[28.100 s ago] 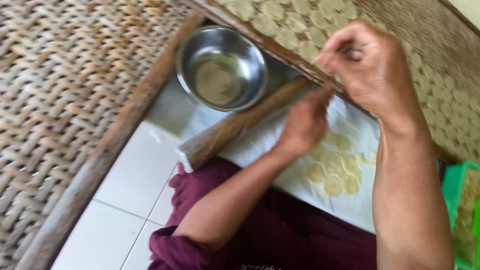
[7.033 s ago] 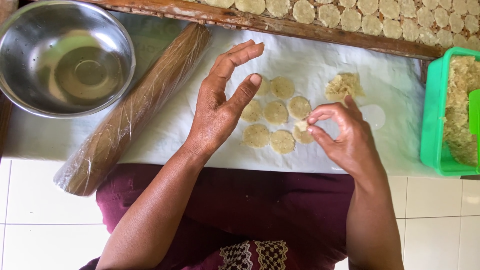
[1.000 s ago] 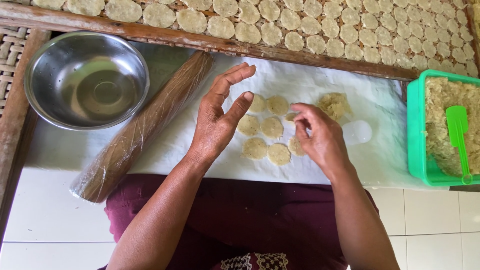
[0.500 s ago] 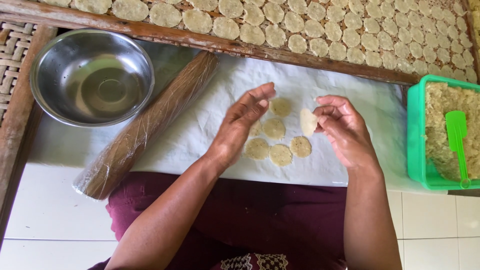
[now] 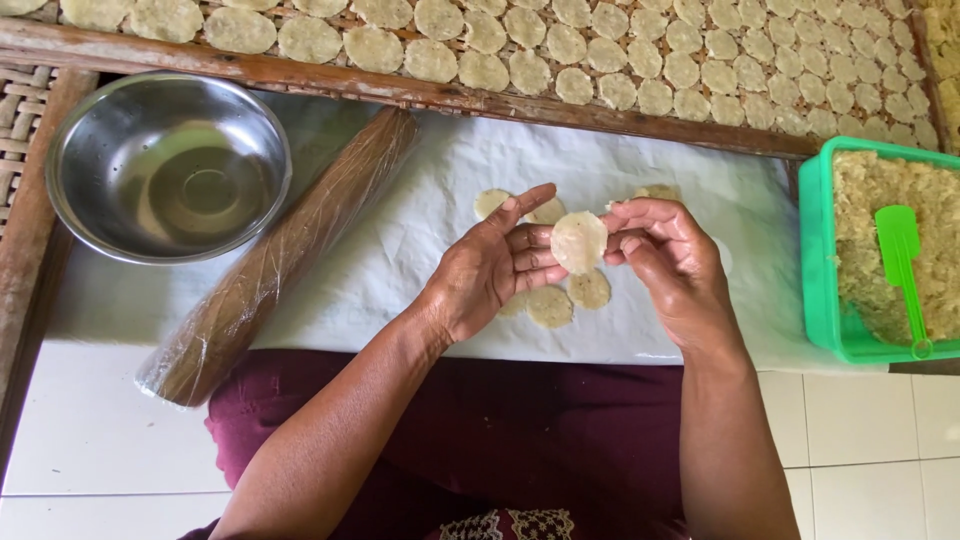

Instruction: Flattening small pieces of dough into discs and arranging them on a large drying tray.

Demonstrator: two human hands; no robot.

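Note:
My right hand [image 5: 668, 258] pinches a thin pale dough disc [image 5: 579, 242] by its edge, lifted above the white sheet [image 5: 400, 250]. My left hand [image 5: 492, 268] is spread flat beside it, palm up, fingertips touching the disc. Several more flat dough discs [image 5: 550, 306] lie on the sheet under and around both hands, partly hidden by them.
A steel bowl [image 5: 168, 165] stands at the left. A plastic-wrapped wooden rolling pin [image 5: 285, 258] lies slanted beside it. A woven drying rack [image 5: 640, 70] with several rows of discs runs along the top. A green tub [image 5: 885, 250] of dough with a green spatula [image 5: 903, 262] sits at the right.
My right hand has lifted one disc off the sheet and brought it to my left hand, which turned palm up and moved under it.

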